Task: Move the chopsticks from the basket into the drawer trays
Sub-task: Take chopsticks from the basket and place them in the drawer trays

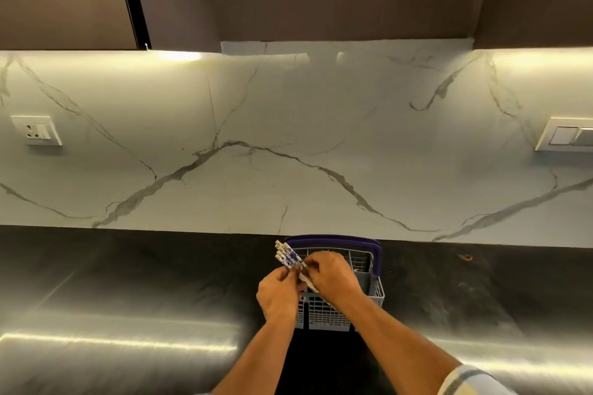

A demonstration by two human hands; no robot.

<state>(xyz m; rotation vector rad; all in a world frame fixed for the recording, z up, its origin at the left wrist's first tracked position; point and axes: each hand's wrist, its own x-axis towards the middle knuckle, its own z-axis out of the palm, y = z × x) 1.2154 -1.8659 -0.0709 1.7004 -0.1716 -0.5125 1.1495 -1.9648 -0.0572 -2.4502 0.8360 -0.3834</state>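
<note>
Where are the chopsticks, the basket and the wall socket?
chopsticks (286,254): head view, on the blue-and-white patterned ends sticking out up-left of the hands.
basket (324,314): head view, on the grey grid of its near wall.
wall socket (36,131): head view, middle of the white plate, left on the marble wall.
</note>
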